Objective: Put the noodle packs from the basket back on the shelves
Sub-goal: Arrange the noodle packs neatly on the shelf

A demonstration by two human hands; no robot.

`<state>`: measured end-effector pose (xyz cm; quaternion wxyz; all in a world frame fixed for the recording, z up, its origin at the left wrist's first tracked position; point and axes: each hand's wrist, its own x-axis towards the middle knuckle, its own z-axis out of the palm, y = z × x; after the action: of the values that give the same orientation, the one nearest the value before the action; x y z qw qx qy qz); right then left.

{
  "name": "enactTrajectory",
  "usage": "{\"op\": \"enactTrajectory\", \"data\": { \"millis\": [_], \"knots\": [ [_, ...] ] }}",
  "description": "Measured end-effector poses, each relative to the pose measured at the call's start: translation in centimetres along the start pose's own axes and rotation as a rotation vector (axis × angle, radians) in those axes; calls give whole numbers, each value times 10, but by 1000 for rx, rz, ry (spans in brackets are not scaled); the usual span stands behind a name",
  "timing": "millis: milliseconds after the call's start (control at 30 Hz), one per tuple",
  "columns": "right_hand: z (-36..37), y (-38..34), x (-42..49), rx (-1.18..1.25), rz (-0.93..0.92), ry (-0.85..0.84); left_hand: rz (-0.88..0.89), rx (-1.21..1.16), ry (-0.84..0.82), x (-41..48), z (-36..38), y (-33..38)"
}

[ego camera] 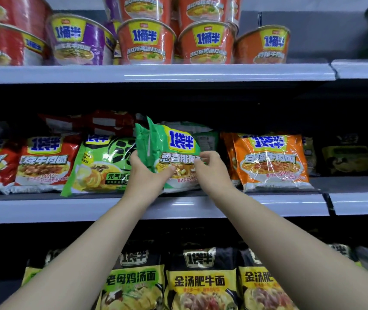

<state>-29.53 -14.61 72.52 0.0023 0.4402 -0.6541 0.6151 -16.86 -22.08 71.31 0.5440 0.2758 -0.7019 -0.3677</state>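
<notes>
Green noodle pack stood upright near the centre of the middle shelf, at its front, leaning a little to the left and gripped from both sides. From the left on that shelf leaned a red pack, then a pale green pack with its lower corner poking over the shelf lip. Next came the person's left hand, its fingers curled round the left edge of the green noodle pack and its thumb lying across the front. Behind that edge a second fold of green wrapper showed, and I could not tell whether it was another pack. The right hand pinched the pack's right edge, thumb on the front and fingers tucked behind. Just to the right stood an orange pack, and farther right, in shadow, a dark pack sat back from the edge.

Above, the top shelf carried noodle tubs: a purple tub on the left, then a row of orange tubs, with more stacked on top of them. Below, between the two outstretched forearms, yellow-and-black packs stood side by side on the lowest level.
</notes>
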Motion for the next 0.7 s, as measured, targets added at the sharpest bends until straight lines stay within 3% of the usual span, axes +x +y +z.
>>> {"op": "enactTrajectory", "data": {
  "millis": [133,300,433,533,600,700],
  "knots": [
    [-11,5,11,35,111,-71,-32,-63,-112,5,-14,-6],
    [-20,5,14,87,99,-112,29,-95,-206,13,-19,-11],
    [-23,6,12,113,11,-35,-63,-280,-283,24,-9,-7],
    [-23,10,13,79,-34,46,-136,-275,-383,34,-2,-2],
    [-24,15,16,47,-52,68,-96,-156,-352,34,2,-3],
    [-25,23,18,-48,-67,51,46,11,-168,27,8,-9]
  ]
}}
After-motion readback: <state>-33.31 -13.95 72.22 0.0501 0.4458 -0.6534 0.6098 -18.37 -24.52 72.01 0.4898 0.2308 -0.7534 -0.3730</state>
